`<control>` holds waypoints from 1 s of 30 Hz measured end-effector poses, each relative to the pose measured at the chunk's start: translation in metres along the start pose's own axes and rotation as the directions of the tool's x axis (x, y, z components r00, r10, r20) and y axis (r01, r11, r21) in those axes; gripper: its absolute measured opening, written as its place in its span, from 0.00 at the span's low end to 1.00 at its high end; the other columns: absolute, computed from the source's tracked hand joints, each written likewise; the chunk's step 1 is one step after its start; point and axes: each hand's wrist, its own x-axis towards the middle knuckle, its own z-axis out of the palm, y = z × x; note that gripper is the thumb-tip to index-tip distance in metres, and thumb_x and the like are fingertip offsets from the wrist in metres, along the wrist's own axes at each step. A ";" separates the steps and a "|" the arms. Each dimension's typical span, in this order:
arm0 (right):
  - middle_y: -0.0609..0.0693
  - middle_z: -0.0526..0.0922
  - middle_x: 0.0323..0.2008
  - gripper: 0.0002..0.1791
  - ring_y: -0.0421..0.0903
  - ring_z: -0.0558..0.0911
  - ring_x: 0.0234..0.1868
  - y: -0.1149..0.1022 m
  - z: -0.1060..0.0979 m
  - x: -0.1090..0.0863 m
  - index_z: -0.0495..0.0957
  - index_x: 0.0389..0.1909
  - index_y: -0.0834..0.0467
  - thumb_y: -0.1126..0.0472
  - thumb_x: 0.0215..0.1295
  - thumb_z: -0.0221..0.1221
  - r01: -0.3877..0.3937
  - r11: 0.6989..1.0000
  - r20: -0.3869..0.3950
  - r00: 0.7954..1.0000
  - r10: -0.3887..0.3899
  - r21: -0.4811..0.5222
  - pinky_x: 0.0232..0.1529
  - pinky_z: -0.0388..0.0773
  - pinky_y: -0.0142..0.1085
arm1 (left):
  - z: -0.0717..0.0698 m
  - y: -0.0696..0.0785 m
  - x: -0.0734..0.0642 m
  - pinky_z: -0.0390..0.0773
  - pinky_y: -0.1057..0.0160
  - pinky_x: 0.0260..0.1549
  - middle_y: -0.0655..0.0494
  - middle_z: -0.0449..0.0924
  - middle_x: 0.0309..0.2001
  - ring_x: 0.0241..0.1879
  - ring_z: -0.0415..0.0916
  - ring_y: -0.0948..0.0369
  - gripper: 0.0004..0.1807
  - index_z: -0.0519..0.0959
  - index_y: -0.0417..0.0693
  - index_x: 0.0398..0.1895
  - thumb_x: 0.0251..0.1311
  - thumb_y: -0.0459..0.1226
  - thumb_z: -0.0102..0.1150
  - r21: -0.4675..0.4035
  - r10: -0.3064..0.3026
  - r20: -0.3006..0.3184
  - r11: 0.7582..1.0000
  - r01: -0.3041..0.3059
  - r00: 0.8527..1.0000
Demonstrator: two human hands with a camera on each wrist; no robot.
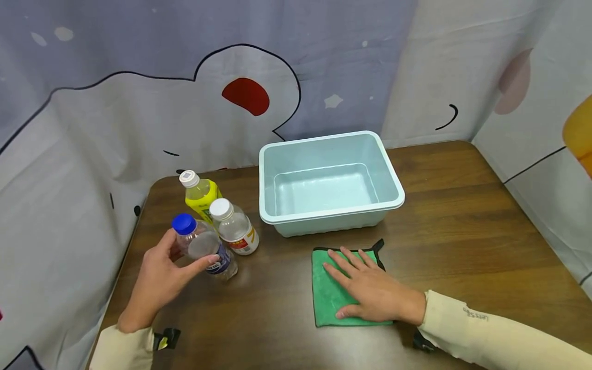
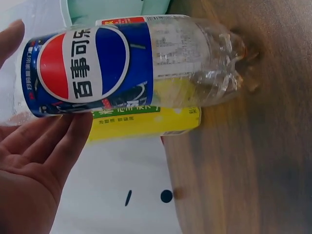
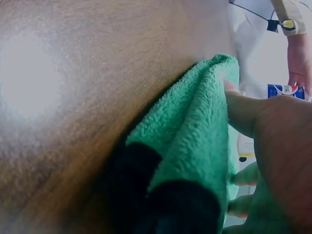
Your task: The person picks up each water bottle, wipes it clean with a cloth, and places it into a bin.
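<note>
My left hand (image 1: 159,277) is around a clear cola bottle (image 1: 203,244) with a blue cap, thumb at the label's near side and fingers behind it. In the left wrist view, the bottle's blue, red and white label (image 2: 87,68) faces the camera. Just beyond stand a clear bottle (image 1: 233,226) with a white cap and a yellow-labelled bottle (image 1: 201,195), also white-capped. On the right, my right hand (image 1: 374,290) rests with spread fingers on a folded green cloth (image 1: 326,293) with black edging. The cloth's folded layers show up close in the right wrist view.
A pale blue-green plastic basin (image 1: 330,213) stands at the back middle of the wooden table (image 1: 462,221), beyond the cloth. Printed curtains (image 1: 342,67) hang along the table's back and sides.
</note>
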 end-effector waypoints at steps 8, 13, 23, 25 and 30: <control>0.58 0.44 0.80 0.52 0.64 0.49 0.79 -0.002 0.005 0.001 0.49 0.78 0.55 0.31 0.62 0.56 -0.014 0.999 0.002 1.000 0.014 -0.033 0.74 0.51 0.65 | 0.001 0.003 -0.002 0.74 0.86 0.42 0.55 0.86 0.40 0.38 0.78 0.76 0.36 0.75 0.49 0.57 0.41 0.42 0.81 -0.033 0.052 0.033 0.998 -0.051 0.998; 0.59 0.46 0.79 0.50 0.64 0.51 0.78 -0.003 0.008 0.002 0.51 0.77 0.55 0.33 0.62 0.56 -0.020 0.998 0.007 1.000 0.020 -0.059 0.73 0.52 0.65 | 0.002 0.006 -0.004 0.75 0.84 0.43 0.56 0.86 0.42 0.40 0.79 0.75 0.37 0.74 0.51 0.57 0.42 0.45 0.80 -0.005 0.049 0.060 0.999 -0.049 0.997; 0.56 0.58 0.76 0.41 0.61 0.62 0.74 -0.007 0.012 0.005 0.63 0.72 0.54 0.37 0.64 0.58 0.003 0.990 -0.042 0.999 -0.009 -0.140 0.69 0.62 0.63 | 0.006 0.009 -0.009 0.75 0.83 0.45 0.59 0.86 0.40 0.41 0.80 0.75 0.36 0.75 0.51 0.55 0.40 0.46 0.81 0.008 0.056 0.075 0.998 -0.057 0.996; 0.55 0.63 0.74 0.36 0.60 0.67 0.72 -0.007 0.013 0.005 0.69 0.67 0.53 0.39 0.63 0.61 0.021 0.987 -0.096 0.995 -0.037 -0.162 0.66 0.67 0.62 | 0.007 0.010 -0.010 0.74 0.83 0.45 0.60 0.86 0.39 0.41 0.80 0.75 0.35 0.75 0.50 0.54 0.40 0.46 0.81 0.006 0.061 0.079 0.998 -0.062 0.995; 0.51 0.76 0.66 0.23 0.56 0.75 0.65 -0.005 0.018 0.004 0.78 0.52 0.51 0.46 0.58 0.68 0.079 0.983 -0.246 0.962 -0.118 -0.163 0.61 0.73 0.59 | 0.010 0.012 -0.011 0.75 0.83 0.45 0.63 0.85 0.36 0.40 0.79 0.76 0.35 0.75 0.49 0.52 0.39 0.45 0.82 0.005 0.073 0.079 0.997 -0.074 0.994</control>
